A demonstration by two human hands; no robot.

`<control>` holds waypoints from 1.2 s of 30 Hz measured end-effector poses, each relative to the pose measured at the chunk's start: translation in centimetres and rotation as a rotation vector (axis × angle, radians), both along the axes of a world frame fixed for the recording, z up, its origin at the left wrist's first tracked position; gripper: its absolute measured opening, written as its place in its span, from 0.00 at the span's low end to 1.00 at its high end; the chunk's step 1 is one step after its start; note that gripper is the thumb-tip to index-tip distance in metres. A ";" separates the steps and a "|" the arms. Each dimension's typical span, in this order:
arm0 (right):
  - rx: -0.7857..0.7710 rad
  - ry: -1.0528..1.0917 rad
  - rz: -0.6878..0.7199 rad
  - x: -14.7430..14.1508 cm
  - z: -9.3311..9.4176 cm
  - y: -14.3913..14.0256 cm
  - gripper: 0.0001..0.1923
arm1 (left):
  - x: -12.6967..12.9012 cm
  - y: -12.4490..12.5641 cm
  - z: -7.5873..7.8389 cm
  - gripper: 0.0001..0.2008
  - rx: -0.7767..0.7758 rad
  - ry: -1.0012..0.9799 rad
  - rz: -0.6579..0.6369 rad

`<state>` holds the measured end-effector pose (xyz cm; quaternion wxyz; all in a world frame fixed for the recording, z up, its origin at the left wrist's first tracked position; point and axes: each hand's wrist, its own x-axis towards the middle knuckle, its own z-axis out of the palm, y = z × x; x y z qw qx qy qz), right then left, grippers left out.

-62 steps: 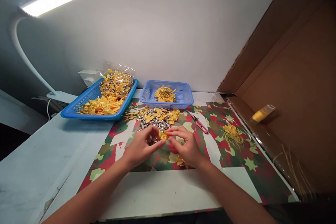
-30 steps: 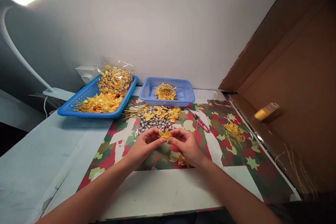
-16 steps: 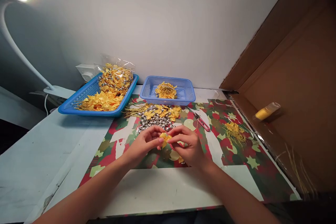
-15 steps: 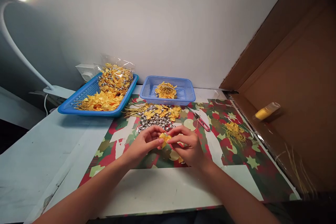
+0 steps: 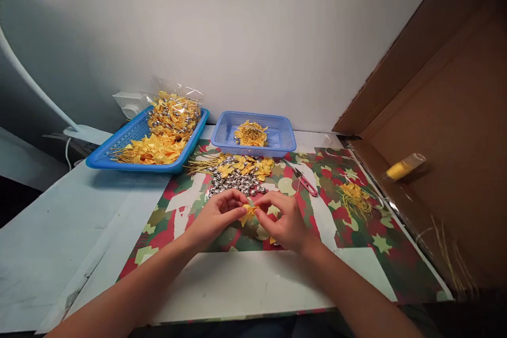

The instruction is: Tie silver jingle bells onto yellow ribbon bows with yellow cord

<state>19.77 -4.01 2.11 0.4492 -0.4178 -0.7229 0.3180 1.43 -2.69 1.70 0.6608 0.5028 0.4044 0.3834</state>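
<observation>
A small yellow ribbon bow [image 5: 248, 214] is pinched between my two hands, just above the patterned mat [image 5: 222, 240]. My left hand [image 5: 217, 216] grips its left side with thumb and fingers. On the opposite side, my right hand [image 5: 283, 219] holds it between thumb and forefinger. Right beyond my fingers lies a heap of silver bells [image 5: 237, 182]. Behind the bells are several yellow bows [image 5: 241, 163] with gold cords spread to the left. Part of another yellow piece [image 5: 273, 241] shows beneath my right hand.
Pink thread snips [image 5: 306, 183] lie right of the bells. A blue basket [image 5: 99, 162] holds bows and a filled plastic bag; a smaller basket [image 5: 291, 142] holds a bundle. Yellow cord scraps [image 5: 354, 199] lie at right, near a yellow thread spool [image 5: 406, 166] by the cardboard wall.
The bow has turned between my fingers, its pointed end now downward to the left. My right thumb and forefinger have shifted on it. The view has moved slightly.
</observation>
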 end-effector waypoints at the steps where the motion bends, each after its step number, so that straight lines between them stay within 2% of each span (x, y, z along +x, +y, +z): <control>1: -0.034 0.001 -0.007 -0.1 -0.1 0.0 0.04 | -0.1 0.0 -0.1 0.10 -0.004 0.003 -0.008; 5: -0.216 0.085 0.003 -0.1 -0.5 0.0 0.04 | -0.1 0.2 -0.2 0.11 -0.076 -0.013 -0.060; 9: -0.364 0.268 0.055 0.0 -1.0 0.1 0.04 | 0.0 0.3 0.1 0.11 -0.172 -0.120 -0.022; 11: -0.346 0.325 0.078 0.0 -1.2 0.2 0.04 | 0.0 0.2 0.2 0.12 -0.214 -0.145 -0.070; 14: -0.215 0.304 0.101 0.0 -1.4 0.4 0.01 | -0.1 0.0 0.1 0.18 -0.281 -0.163 -0.188; 16: -0.143 0.267 0.110 -0.1 -1.5 0.6 0.01 | -0.1 -0.1 -0.2 0.20 -0.304 -0.192 -0.216; 19: -0.111 0.242 0.070 -0.1 -1.5 0.6 0.02 | 0.1 -0.1 -0.6 0.18 -0.251 -0.197 -0.169; 22: -0.109 0.235 -0.010 0.1 -1.2 0.4 0.07 | 0.3 0.0 -0.7 0.16 -0.161 -0.137 -0.051; 24: -0.099 0.196 -0.013 0.1 -1.0 0.2 0.08 | 0.4 0.0 -0.6 0.16 -0.128 -0.108 0.001; 28: -0.143 0.130 -0.008 -0.1 -0.9 -0.2 0.05 | 0.3 0.0 -0.1 0.15 -0.120 -0.070 -0.003; 32: -0.268 0.175 0.037 -0.1 -1.2 -0.1 0.06 | -0.2 0.3 0.2 0.12 -0.081 -0.001 -0.034; 36: -0.312 0.180 0.066 0.1 -1.3 0.1 0.04 | -0.3 0.4 0.1 0.12 -0.020 0.090 -0.018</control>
